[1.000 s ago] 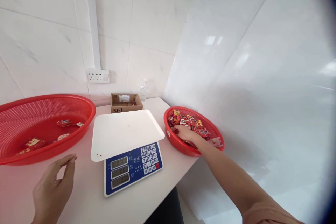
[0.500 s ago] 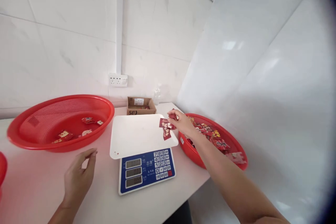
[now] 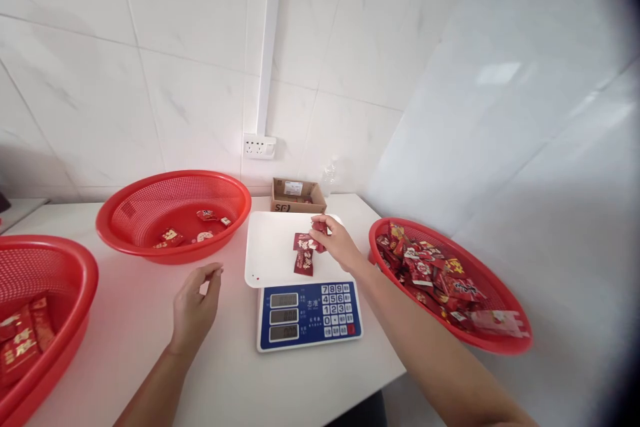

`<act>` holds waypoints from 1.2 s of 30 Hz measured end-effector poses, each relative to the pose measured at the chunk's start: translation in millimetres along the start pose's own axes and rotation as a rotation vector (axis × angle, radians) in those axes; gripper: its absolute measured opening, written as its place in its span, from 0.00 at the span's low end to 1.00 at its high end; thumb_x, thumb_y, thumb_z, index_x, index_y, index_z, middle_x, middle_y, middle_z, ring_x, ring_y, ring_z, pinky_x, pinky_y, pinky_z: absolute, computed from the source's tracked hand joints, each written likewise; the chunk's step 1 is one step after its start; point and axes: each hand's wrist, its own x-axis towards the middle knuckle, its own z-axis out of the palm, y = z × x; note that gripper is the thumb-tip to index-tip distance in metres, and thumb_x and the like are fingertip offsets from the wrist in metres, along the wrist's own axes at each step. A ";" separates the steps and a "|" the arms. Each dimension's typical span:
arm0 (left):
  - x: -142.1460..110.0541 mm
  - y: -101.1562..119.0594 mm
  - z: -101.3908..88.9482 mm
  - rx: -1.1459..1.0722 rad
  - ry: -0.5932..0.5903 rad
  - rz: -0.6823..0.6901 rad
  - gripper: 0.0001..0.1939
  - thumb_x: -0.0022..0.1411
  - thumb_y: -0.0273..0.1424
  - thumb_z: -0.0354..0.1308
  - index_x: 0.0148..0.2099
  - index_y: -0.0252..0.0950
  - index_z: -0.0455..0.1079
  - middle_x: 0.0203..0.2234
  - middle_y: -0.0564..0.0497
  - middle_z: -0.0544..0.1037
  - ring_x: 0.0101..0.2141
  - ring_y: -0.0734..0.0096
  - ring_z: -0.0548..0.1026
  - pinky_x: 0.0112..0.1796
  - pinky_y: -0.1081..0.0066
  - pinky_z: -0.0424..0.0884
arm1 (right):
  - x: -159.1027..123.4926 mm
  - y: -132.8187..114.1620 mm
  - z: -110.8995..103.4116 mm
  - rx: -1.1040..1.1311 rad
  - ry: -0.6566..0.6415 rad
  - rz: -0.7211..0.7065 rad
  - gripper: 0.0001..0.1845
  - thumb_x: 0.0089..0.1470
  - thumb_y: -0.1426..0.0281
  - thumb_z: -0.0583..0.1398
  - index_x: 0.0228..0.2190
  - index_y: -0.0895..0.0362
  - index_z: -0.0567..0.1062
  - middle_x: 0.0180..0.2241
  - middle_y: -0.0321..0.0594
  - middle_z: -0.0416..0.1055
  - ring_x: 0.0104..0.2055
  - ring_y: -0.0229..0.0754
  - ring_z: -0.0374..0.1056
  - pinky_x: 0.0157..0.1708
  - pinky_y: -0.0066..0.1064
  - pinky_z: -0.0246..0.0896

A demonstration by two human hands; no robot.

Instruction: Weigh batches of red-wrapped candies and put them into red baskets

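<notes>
My right hand point(image 3: 334, 241) is over the white platform of the blue-faced scale point(image 3: 306, 312), its fingers closed on several red snack packets point(image 3: 304, 252) that hang down to touch the platform. My left hand point(image 3: 196, 310) rests on the white table left of the scale, fingers loosely curled and apart, holding nothing. The red basket point(image 3: 500, 337) at the right is heaped with red packets.
Behind my left hand is a red basket point(image 3: 125, 240) with a few packets; another red basket point(image 3: 75, 310) with packets sits at the far left. A small cardboard box point(image 3: 297, 195) and a clear bottle stand by the tiled wall under a socket point(image 3: 259, 145).
My right hand lifted packets out of the right basket and carried them left onto the scale platform. The view swung left, bringing in the far-left basket. My left hand stayed on the table.
</notes>
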 end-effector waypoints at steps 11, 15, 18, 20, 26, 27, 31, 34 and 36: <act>1.1 0.2 -0.1 -0.018 -0.002 -0.015 0.14 0.55 0.40 0.50 0.37 0.37 0.70 0.31 0.49 0.77 0.32 0.69 0.75 0.33 0.72 0.70 | -2.1 5.3 -3.6 -0.178 -0.007 -0.013 0.14 0.49 0.69 0.55 0.40 0.55 0.70 0.46 0.41 0.66 0.34 0.35 0.66 0.32 0.33 0.69; 0.8 2.3 0.0 -0.027 -0.020 -0.024 0.14 0.55 0.41 0.51 0.37 0.37 0.70 0.31 0.48 0.77 0.32 0.69 0.75 0.28 0.75 0.69 | -6.8 3.0 1.9 -0.283 -0.053 -0.087 0.16 0.50 0.67 0.57 0.43 0.54 0.71 0.47 0.42 0.67 0.43 0.40 0.65 0.45 0.39 0.63; 1.3 4.0 -0.3 -0.022 -0.018 -0.027 0.14 0.55 0.40 0.51 0.36 0.37 0.70 0.31 0.48 0.77 0.32 0.69 0.75 0.26 0.75 0.68 | -7.0 3.0 13.0 -0.328 -0.120 -0.163 0.18 0.50 0.68 0.58 0.44 0.53 0.71 0.48 0.42 0.67 0.50 0.43 0.62 0.51 0.40 0.57; 1.6 4.6 -0.5 -0.018 -0.006 -0.027 0.14 0.54 0.40 0.51 0.36 0.37 0.70 0.31 0.48 0.77 0.31 0.69 0.75 0.27 0.75 0.69 | -6.3 3.5 18.6 -0.346 -0.154 -0.192 0.18 0.49 0.73 0.57 0.44 0.53 0.72 0.49 0.42 0.67 0.52 0.43 0.61 0.54 0.40 0.53; 1.8 2.1 -1.1 0.001 -0.019 -0.041 0.15 0.54 0.41 0.51 0.36 0.37 0.71 0.31 0.49 0.78 0.32 0.68 0.75 0.30 0.73 0.70 | -7.0 3.3 11.2 -0.437 -0.181 -0.239 0.26 0.51 0.77 0.52 0.51 0.50 0.67 0.57 0.37 0.60 0.59 0.39 0.53 0.58 0.38 0.47; 2.0 1.2 -1.3 0.006 -0.023 -0.047 0.15 0.54 0.41 0.51 0.36 0.38 0.71 0.32 0.49 0.78 0.33 0.68 0.75 0.30 0.74 0.70 | -6.5 4.3 4.4 -0.490 -0.142 -0.245 0.25 0.52 0.76 0.53 0.52 0.51 0.66 0.57 0.37 0.59 0.60 0.39 0.52 0.59 0.36 0.46; 4.1 -2.8 -1.3 0.053 -0.019 -0.098 0.15 0.52 0.42 0.51 0.37 0.40 0.71 0.32 0.51 0.78 0.33 0.68 0.76 0.31 0.74 0.70 | -3.0 16.9 -48.1 -0.666 0.052 -0.146 0.24 0.54 0.69 0.53 0.54 0.53 0.63 0.56 0.39 0.60 0.58 0.39 0.54 0.57 0.35 0.48; 6.4 -4.6 0.0 0.090 -0.015 -0.129 0.14 0.50 0.41 0.52 0.36 0.42 0.71 0.32 0.53 0.78 0.33 0.69 0.76 0.33 0.73 0.70 | -10.2 33.0 -108.5 -0.782 0.168 0.033 0.25 0.54 0.70 0.52 0.55 0.57 0.62 0.56 0.45 0.60 0.59 0.43 0.53 0.58 0.38 0.45; 7.1 -5.1 1.0 0.112 -0.021 -0.134 0.14 0.50 0.41 0.52 0.36 0.42 0.71 0.32 0.54 0.78 0.33 0.68 0.76 0.32 0.73 0.69 | -24.0 44.4 -148.3 -0.860 0.203 0.173 0.27 0.53 0.72 0.53 0.55 0.60 0.61 0.57 0.50 0.59 0.59 0.46 0.53 0.57 0.38 0.46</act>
